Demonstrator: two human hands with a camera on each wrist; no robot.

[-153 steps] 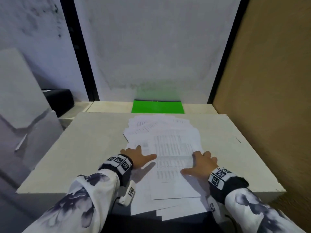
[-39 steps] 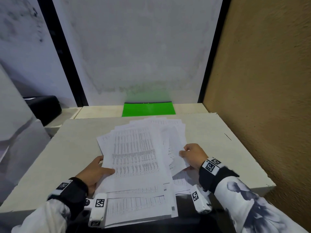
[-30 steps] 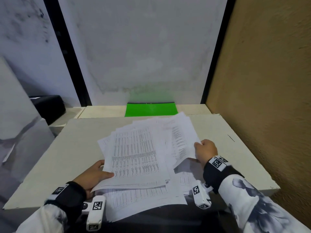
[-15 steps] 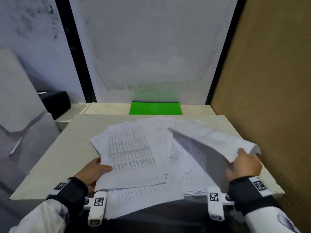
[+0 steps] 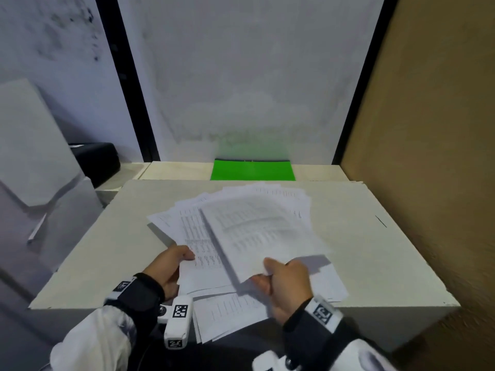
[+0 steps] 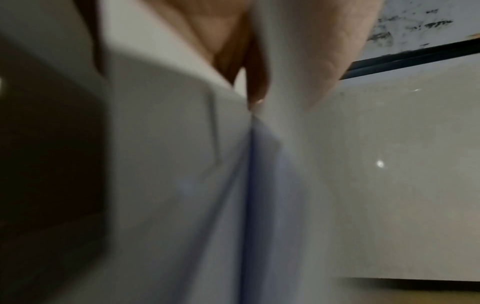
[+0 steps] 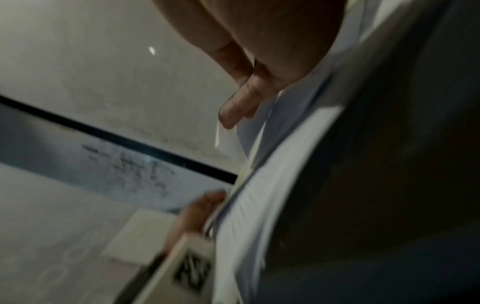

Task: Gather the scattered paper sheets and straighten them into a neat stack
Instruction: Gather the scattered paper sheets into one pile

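White printed paper sheets (image 5: 235,218) lie fanned and overlapping at the middle of the pale table (image 5: 375,236), some hanging over its near edge. My left hand (image 5: 171,266) grips the left near edge of the pile, thumb on top of the sheets (image 6: 259,185). My right hand (image 5: 281,277) pinches the near corner of a small bundle of sheets (image 5: 257,231), blurred by motion and lying over the pile's middle. In the right wrist view the fingers (image 7: 233,111) curl round paper edges (image 7: 228,142). More sheets (image 5: 329,285) lie flat at the right.
A green folder (image 5: 251,170) lies flat behind the table against the grey back wall. A brown board wall (image 5: 428,156) stands close along the right side. A black case (image 5: 96,159) sits at the back left. Bare tabletop shows on both sides of the pile.
My right hand lifted a bundle of sheets off to the right, then swung it back left over the pile's middle. The left hand kept its grip on the pile's left edge.
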